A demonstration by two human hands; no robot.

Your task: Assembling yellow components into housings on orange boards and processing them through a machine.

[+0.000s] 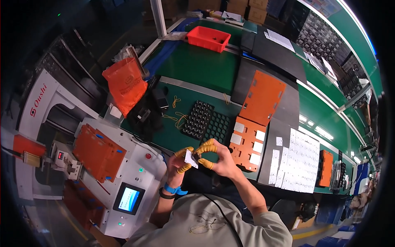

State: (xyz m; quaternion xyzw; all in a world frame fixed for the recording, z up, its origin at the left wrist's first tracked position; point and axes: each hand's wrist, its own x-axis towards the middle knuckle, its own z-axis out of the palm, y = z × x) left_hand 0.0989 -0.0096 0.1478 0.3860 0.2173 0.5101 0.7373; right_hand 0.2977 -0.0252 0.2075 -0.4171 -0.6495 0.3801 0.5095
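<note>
In front of my chest, both hands meet around a small white plate [189, 158]. My left hand [177, 171], with yellow finger covers and a blue wrist strap [176, 190], pinches the plate at its left side. From the right, my right hand [219, 159] closes its yellow-covered fingers on a small dark part [196, 156] close against the plate. The part's exact kind is too small to tell, and the fingers hide some of it. Just beyond my hands lies a black tray of small round parts [198, 119], beside a second black tray with round pockets [217, 126].
An orange fixture [245, 142] with pale rectangular pieces lies right of the trays, its orange lid [263, 98] behind. Printed sheets [299, 160] lie further right. At left stands a white machine with a lit screen [128, 199]. A red bin [208, 38] sits at the back.
</note>
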